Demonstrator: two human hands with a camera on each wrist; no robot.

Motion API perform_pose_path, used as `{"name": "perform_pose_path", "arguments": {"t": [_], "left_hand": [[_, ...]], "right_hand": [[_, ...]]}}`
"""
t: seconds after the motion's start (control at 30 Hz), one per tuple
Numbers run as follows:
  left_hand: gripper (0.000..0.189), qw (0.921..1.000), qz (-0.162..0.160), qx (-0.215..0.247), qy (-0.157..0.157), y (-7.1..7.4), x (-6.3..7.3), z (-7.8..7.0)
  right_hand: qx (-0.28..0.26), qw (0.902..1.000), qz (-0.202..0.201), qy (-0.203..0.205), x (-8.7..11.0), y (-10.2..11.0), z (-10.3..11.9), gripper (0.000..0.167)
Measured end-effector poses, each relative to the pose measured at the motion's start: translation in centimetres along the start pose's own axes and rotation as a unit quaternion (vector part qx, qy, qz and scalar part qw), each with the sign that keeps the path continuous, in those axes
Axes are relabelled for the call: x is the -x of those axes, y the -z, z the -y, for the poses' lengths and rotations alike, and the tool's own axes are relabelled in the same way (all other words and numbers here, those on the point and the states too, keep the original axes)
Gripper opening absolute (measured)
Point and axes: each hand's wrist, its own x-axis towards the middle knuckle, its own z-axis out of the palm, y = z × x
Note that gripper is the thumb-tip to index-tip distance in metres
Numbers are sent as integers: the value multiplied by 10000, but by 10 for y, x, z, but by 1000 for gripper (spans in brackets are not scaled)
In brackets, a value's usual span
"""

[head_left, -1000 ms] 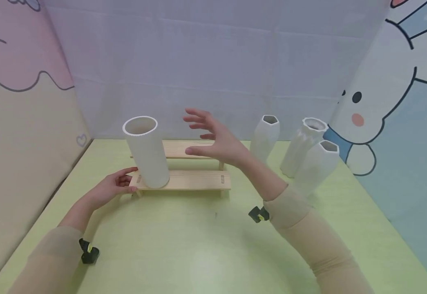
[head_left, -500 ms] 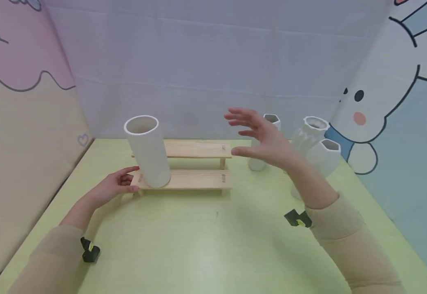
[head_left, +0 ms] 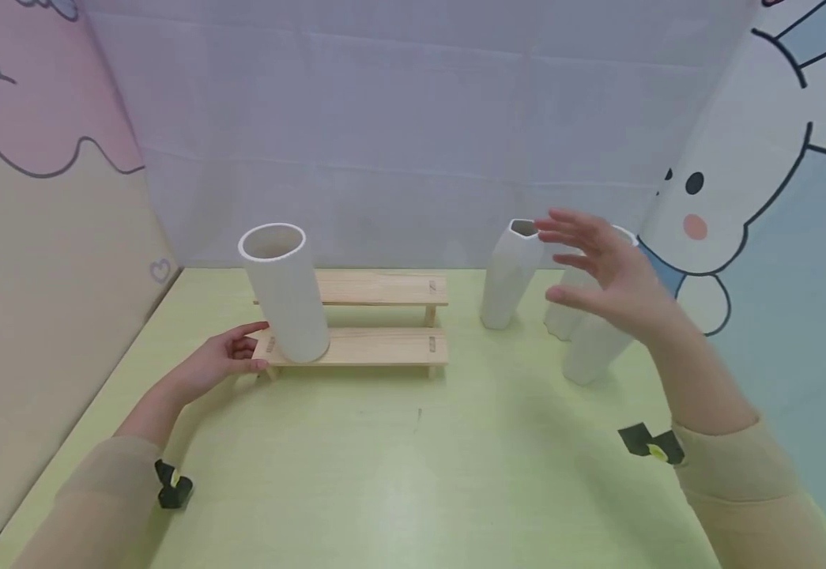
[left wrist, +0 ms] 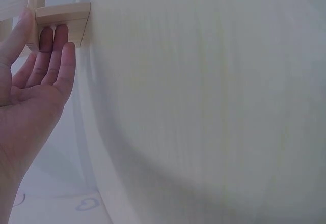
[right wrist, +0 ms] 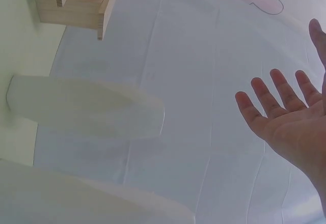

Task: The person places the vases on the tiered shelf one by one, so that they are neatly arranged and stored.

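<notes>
My left hand holds the left end of a two-step wooden stand. In the left wrist view, the thumb and fingertips of the left hand meet the end of the wooden stand. A tall white cylindrical vase stands upright on the left part of the lower step. My right hand is raised with spread, slightly bent fingers, holding nothing. It hangs over the white vases at right, hiding part of a ridged vase and a faceted vase.
A slim faceted white vase stands right of the stand, left of the other two vases. All three stand on the pale green table. A plain curtain rises behind, and printed cartoon panels flank both sides.
My right hand has moved right, from beside the cylindrical vase to over the right-hand vases. The left hand, wooden stand and cylindrical vase have stayed in place.
</notes>
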Motion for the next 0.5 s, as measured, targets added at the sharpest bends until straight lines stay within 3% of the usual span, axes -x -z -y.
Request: {"name": "perform_pose_path", "arguments": {"t": [0.23, 0.5], "left_hand": [[79, 10000, 20, -15, 41, 0, -1, -1], [80, 10000, 22, -81, 38, 0, 1, -2]], "right_hand": [[-747, 9963, -357, 230, 27, 25, -10, 79], [-582, 9939, -898, -250, 55, 44, -19, 77]]}}
